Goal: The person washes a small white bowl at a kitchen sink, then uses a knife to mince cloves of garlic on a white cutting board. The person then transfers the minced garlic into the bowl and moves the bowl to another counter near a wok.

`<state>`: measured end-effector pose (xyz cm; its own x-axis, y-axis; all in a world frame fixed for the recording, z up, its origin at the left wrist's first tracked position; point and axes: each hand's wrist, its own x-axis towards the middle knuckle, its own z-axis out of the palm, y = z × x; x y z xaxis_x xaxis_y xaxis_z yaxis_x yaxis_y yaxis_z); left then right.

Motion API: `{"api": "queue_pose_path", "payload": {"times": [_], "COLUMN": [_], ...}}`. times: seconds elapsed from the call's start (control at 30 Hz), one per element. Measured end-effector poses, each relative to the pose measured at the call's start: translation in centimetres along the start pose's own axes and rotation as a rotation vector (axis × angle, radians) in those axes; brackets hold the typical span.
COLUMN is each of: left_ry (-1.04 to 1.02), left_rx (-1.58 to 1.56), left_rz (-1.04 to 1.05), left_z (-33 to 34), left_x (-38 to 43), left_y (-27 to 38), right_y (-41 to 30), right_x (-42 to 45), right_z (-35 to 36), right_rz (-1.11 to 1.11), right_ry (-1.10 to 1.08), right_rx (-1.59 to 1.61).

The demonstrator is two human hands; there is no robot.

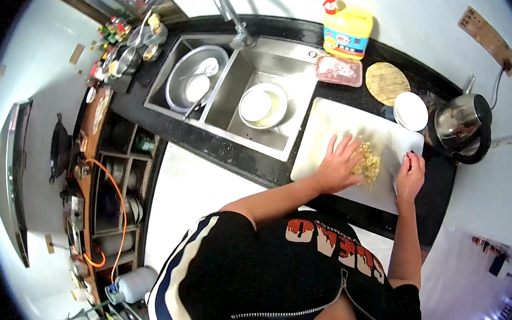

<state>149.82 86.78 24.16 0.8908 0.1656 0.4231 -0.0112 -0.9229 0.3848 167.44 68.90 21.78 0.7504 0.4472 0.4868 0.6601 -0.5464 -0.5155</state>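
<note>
A white cutting board [339,120] lies on the black counter, right of the sink. Chopped pale-yellow food [368,166] is heaped on it. My left hand [337,164] is palm down with its fingers spread, against the left side of the heap. At the board's right edge, my right hand [410,178] has its fingers curled around what looks like a knife; a small dark end shows by the fingertips, and the blade is hard to tell from the pale board.
Behind the board are a wooden round [387,83], a packaged tray [338,71], a yellow detergent jug [348,35] and a white bowl [410,111]. A kettle [460,124] stands right. The double sink [270,58] holds bowls and a metal basin [176,82] at left, under the faucet [229,13].
</note>
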Motion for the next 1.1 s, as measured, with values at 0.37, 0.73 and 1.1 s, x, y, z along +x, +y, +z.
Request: {"api": "queue_pose_path", "payload": {"times": [0.37,0.73,1.1], "left_ry": [0.092,0.192,0.493], "left_rx": [-0.155,-0.210,-0.162], "left_rz": [-0.083,-0.107,-0.465], "left_z": [2.5,-3.6,-11.7], "left_x": [-2.1,-0.3,4.3], "left_y": [-2.2,-9.1,-38.2], "right_y": [11.8,11.3,-14.3], "right_x": [8.5,11.4,11.1], "right_z": [8.6,10.8,15.6], "right_rz": [0.920,0.973,0.627], "right_ry": [-0.269,-0.169,-0.463], "right_rx": [0.529,0.632,0.478]}}
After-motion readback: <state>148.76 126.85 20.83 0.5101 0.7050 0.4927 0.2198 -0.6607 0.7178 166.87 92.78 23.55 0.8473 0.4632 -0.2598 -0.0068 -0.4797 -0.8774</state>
